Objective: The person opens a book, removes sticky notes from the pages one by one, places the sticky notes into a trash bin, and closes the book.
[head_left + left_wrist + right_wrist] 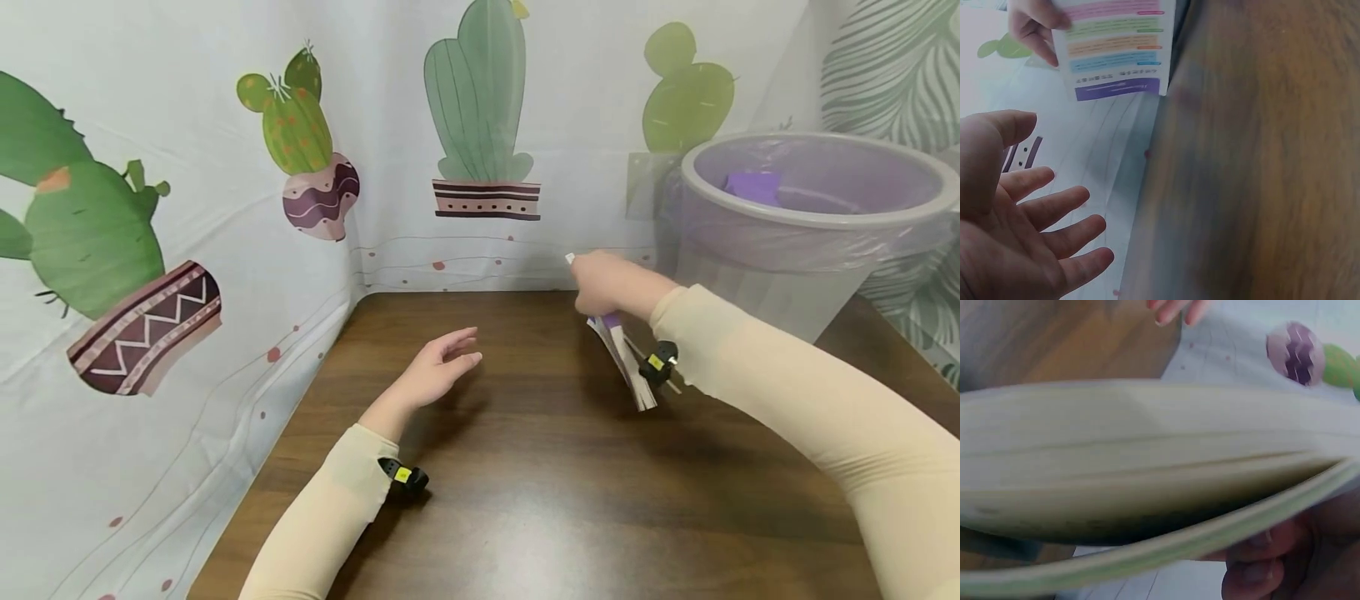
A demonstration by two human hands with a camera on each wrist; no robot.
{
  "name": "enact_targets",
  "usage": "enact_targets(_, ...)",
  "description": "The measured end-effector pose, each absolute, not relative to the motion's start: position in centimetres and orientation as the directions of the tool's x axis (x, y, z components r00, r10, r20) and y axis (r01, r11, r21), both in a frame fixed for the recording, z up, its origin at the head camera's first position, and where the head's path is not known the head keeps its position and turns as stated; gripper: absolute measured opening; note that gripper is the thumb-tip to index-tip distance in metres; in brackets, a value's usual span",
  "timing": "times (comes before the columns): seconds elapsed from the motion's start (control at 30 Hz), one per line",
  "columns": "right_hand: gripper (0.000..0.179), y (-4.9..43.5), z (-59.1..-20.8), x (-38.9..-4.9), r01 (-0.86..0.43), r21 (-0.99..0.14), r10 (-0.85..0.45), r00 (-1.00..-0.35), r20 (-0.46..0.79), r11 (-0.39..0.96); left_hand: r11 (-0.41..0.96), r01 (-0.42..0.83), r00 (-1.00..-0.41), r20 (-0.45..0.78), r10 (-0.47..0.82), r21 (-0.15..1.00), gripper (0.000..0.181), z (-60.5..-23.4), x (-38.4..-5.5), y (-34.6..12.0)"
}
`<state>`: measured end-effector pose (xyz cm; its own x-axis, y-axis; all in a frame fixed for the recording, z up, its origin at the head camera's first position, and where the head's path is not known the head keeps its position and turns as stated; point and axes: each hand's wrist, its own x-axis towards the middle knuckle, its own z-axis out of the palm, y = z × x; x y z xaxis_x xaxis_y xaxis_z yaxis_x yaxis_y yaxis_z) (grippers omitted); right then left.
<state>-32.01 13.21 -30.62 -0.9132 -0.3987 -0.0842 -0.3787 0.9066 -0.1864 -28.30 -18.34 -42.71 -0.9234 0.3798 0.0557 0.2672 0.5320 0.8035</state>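
At the far right of the table, my right hand (611, 283) grips a book (628, 367) by its upper edge, holding it upright above or on the wood; which one I cannot tell. The left wrist view shows the book's cover (1115, 47) with pink, green, orange and blue bands and a purple strip. Its page edges (1147, 425) fill the right wrist view, slightly fanned, and fingertips (1254, 572) curl behind the cover. My left hand (435, 367) hovers over the table's left half, fingers apart and relaxed, holding nothing; its palm (1013, 244) shows in the left wrist view.
A pale bin (765, 292) with a clear purple liner stands on the right, just beyond the right forearm. Inside it lies a purple object (753, 187). The brown wooden table (525, 483) meets a white cactus-print cloth (390, 125) at the back and left.
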Motion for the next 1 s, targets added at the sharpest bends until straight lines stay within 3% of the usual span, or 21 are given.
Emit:
enact_targets(0.3, 0.017, 7.2, -33.4, -31.6, -0.394, -0.143, -0.41, -0.905, -0.114, 0.908, 0.561, 0.243, -0.944, 0.06, 0.324, 0.791, 0.056, -42.2, -28.4, -19.9)
enact_targets(0.57, 0.03, 3.5, -37.7, -31.6, -0.401, -0.233, -0.437, -0.89, -0.131, 0.886, 0.565, 0.213, -0.96, 0.062, 0.274, 0.797, 0.057, -41.9, -28.2, -21.0)
enact_targets(0.8, 0.01, 1.4, -41.1, -31.7, -0.343, -0.391, -0.424, -0.894, -0.144, 0.854, 0.565, 0.186, -0.966, 0.045, 0.254, 0.804, 0.058, -42.2, -28.6, -21.6)
enact_targets(1.0, 0.014, 0.8, -42.5, -31.8, -0.304, -0.408, -0.395, -0.905, -0.158, 0.861, 0.581, 0.167, -0.969, 0.024, 0.245, 0.797, 0.058, -42.2, -28.6, -21.6)
